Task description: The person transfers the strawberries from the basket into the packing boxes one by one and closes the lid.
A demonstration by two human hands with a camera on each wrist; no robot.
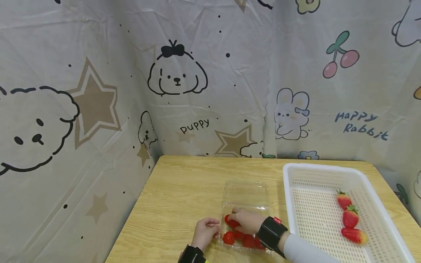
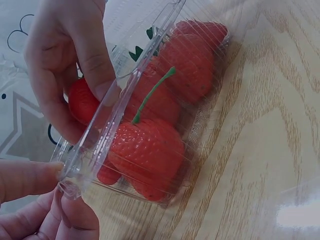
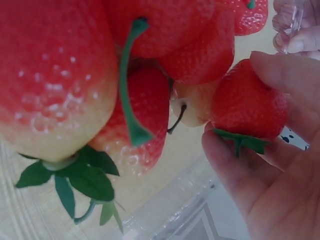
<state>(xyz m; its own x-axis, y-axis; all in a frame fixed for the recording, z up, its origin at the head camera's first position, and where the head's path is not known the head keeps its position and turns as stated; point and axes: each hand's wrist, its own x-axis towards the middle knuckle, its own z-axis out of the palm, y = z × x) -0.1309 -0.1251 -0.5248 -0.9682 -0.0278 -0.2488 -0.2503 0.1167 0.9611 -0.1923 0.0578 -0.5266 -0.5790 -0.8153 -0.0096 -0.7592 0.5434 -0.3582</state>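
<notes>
A clear plastic clamshell box (image 1: 246,190) lies on the table with its lid folded back. Several red strawberries (image 2: 150,155) fill the near part of it, some with green stems or leaves. At the box's left side my left hand (image 1: 205,233) pinches the rim between thumb and finger, as the left wrist view shows. My right hand (image 1: 248,220) is over the box and holds one small red strawberry (image 3: 250,105) between thumb and fingers, its green leaf cap towards the palm side. Other strawberries (image 3: 55,65) lie close beside that hand.
A white perforated basket (image 1: 291,197) stands to the right of the box, holding a strawberry (image 1: 344,201) with leaves, a second strawberry (image 1: 350,218) and a red-yellow one (image 1: 354,236). The wooden table (image 1: 177,190) meets a printed curtain (image 1: 197,128) at its back and left.
</notes>
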